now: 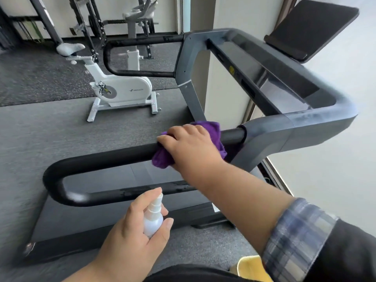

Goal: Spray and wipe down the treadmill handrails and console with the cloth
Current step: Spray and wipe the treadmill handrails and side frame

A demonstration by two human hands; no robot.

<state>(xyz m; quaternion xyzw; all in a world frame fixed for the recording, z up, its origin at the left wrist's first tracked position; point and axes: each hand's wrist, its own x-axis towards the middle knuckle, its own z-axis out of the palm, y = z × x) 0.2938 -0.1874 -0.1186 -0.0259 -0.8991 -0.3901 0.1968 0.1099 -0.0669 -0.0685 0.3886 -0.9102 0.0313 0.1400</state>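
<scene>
Cloth point(211, 131) under right hand point(191, 147), on handrail point(101, 159)

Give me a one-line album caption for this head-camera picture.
Right hand wipes the near treadmill handrail with a purple cloth while the left hand holds a white spray bottle.

I'm standing in a small gym. A treadmill point(264, 127) fills the space under my right hand point(191, 147), its dark screen point(311, 29) up beyond that hand. Past my left hand point(134, 231) stands a white exercise bike point(120, 88) on speckled rubber flooring point(30, 78), with a black weight rack point(89, 19) farther back.
</scene>
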